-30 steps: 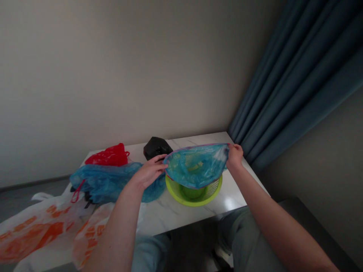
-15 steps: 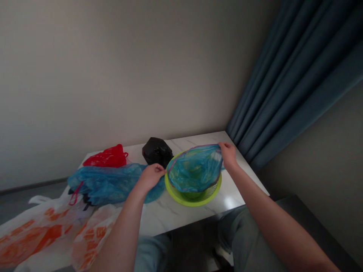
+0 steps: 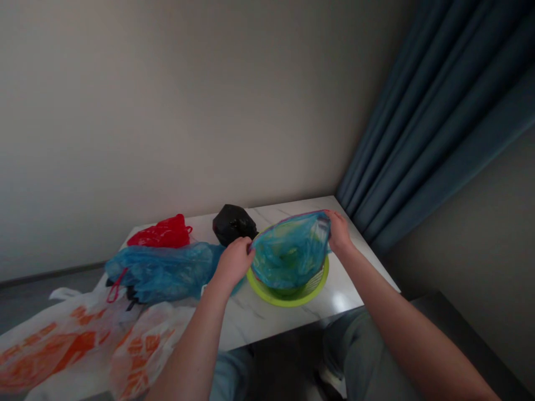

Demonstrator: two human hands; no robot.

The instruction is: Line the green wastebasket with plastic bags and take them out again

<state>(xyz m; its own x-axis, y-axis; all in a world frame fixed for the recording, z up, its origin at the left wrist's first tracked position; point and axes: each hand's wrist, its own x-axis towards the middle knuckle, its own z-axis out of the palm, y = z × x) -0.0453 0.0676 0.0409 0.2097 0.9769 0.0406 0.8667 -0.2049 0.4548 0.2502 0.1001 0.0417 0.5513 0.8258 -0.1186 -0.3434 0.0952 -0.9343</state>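
Each hand, left (image 3: 234, 260) and right (image 3: 338, 231), pinches the blue bag's (image 3: 288, 253) rim over the green basket (image 3: 311, 288); the thin film could tear if stretched.

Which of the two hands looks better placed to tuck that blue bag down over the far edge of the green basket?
Probably the right hand: it grips the blue bag at the green basket's far rim. The left hand holds the near-left edge.
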